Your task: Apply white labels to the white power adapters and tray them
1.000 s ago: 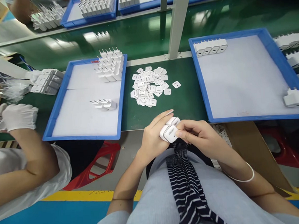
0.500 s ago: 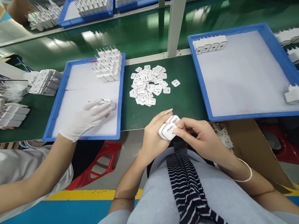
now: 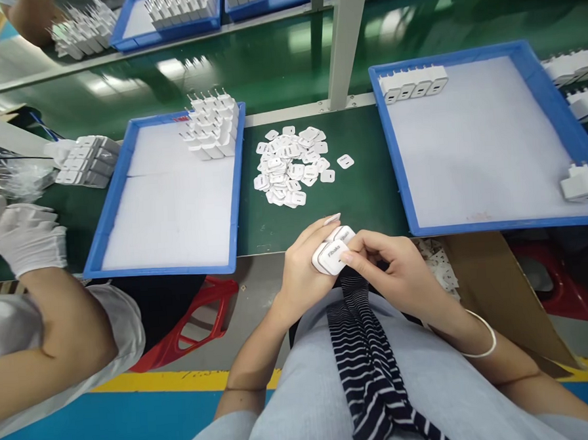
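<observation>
Above my lap, my left hand [image 3: 301,264] is wrapped around white plug chargers; two printed faces show, and their bodies are mostly hidden by the fingers. A white cover plate [image 3: 331,257] with dark lettering lies at the front of the nearer charger, and whether it sits flush I cannot tell. Thumb and forefinger of my right hand [image 3: 399,264] pinch this plate at its right edge. Beyond my hands, on the green bench [image 3: 367,209], is a loose pile of similar white cover plates [image 3: 291,164], one lying apart on the right.
Left stands a blue tray [image 3: 89,254] with upright chargers [image 3: 213,129]; right, another blue tray [image 3: 406,204] holds a short row of chargers [image 3: 415,84] and one near its right edge [image 3: 585,184]. A co-worker's gloved hands [image 3: 31,237] are at far left. A metal post [image 3: 346,43] rises behind.
The co-worker's gloved hand has left the left tray and moved to the far left; the charger under it is gone from there. My hands and the plate look nearly unmoved.
</observation>
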### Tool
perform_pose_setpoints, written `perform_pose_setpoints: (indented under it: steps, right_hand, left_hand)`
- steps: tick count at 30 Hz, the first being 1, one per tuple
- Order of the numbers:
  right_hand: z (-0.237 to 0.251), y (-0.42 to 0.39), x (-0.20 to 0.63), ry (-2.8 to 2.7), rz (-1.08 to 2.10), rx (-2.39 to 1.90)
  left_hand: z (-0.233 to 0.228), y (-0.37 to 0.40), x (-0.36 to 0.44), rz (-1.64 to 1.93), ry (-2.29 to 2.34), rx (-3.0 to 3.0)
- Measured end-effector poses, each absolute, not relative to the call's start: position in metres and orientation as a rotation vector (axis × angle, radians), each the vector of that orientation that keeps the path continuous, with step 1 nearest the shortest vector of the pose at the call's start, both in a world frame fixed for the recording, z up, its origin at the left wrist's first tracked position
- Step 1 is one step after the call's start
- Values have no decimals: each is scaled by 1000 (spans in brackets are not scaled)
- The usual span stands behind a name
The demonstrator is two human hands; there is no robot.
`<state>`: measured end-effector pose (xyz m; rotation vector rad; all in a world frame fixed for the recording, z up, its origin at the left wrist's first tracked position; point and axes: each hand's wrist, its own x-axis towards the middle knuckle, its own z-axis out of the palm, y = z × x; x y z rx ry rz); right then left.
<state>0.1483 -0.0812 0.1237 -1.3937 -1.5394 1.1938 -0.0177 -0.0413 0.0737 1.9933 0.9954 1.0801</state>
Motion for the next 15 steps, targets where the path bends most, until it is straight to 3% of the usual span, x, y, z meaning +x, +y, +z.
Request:
perform_pose_setpoints:
  steps: [15]
  right_hand:
    - [124,-79,147,-1624,1070,-1464]
  left_hand:
    - [70,-41,-16,1072,973,2012]
